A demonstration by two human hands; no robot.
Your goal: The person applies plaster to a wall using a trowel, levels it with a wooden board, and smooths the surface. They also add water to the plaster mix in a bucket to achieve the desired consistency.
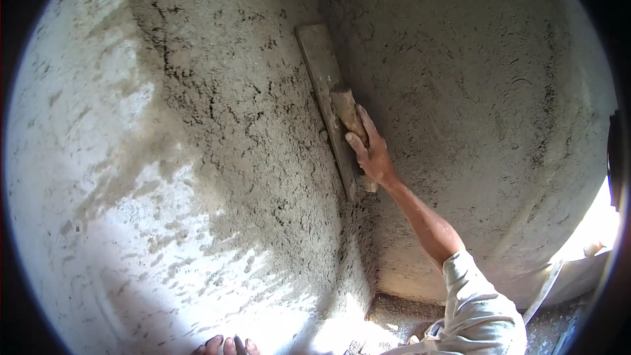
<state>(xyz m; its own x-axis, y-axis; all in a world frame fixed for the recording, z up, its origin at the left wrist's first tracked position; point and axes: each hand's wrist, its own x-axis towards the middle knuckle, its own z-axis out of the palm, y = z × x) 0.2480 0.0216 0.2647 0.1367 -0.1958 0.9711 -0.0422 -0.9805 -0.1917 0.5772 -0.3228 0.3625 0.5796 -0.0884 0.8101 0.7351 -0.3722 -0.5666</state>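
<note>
My right hand [370, 148] is wrapped round the wooden handle [348, 108] of a long, flat float [316, 59]. The float lies along the rough, wet grey plaster [223, 125] at the inside corner where two walls meet, tilted with its top toward the left. At the lower edge, a few fingertips of my left hand [225, 345] show in front of the pale, sunlit part of the wall [131, 256]. A narrow dark shape sits between them; whether they hold it is unclear, and the rest of that hand is cut off.
The right-hand wall [473, 92] is grey plaster with streaks and pits. At the lower right are a bright opening [595, 223], a pale upright strip [543, 289] leaning near it and a debris-strewn floor [401, 319] at the foot of the wall.
</note>
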